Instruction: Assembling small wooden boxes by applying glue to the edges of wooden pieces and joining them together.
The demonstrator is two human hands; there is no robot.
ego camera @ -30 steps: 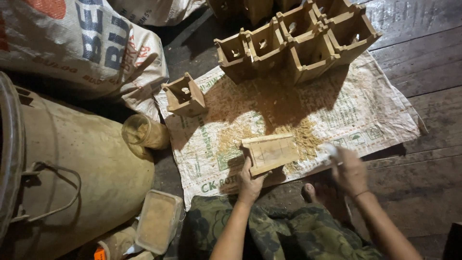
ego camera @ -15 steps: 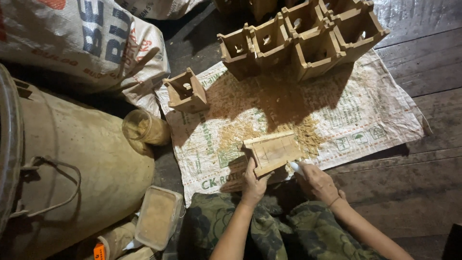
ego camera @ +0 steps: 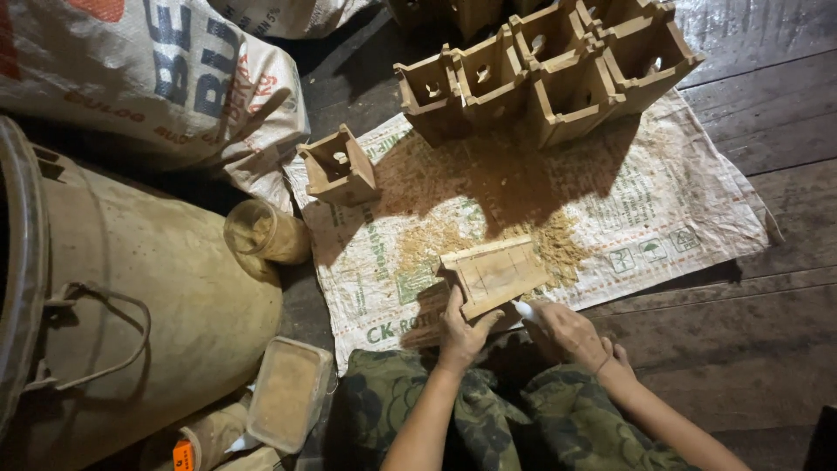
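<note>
The wooden panel (ego camera: pixel 494 275) lies on the woven sack mat (ego camera: pixel 697 218), beside the sawdust. My left hand (ego camera: pixel 459 330) grips its near edge; my right hand (ego camera: pixel 571 331) is curled around a white-tipped tool (ego camera: pixel 526 310) at the panel's corner.

dim, warm light from above | hard shadows beneath wooden boxes (ego camera: pixel 540 70) | dark corners | focus sharp

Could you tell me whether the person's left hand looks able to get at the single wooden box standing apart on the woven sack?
Probably yes. The left hand holds the wooden piece, and the lone box stands up and left of it with only sack and sawdust between. It would likely need to let go first.
</note>
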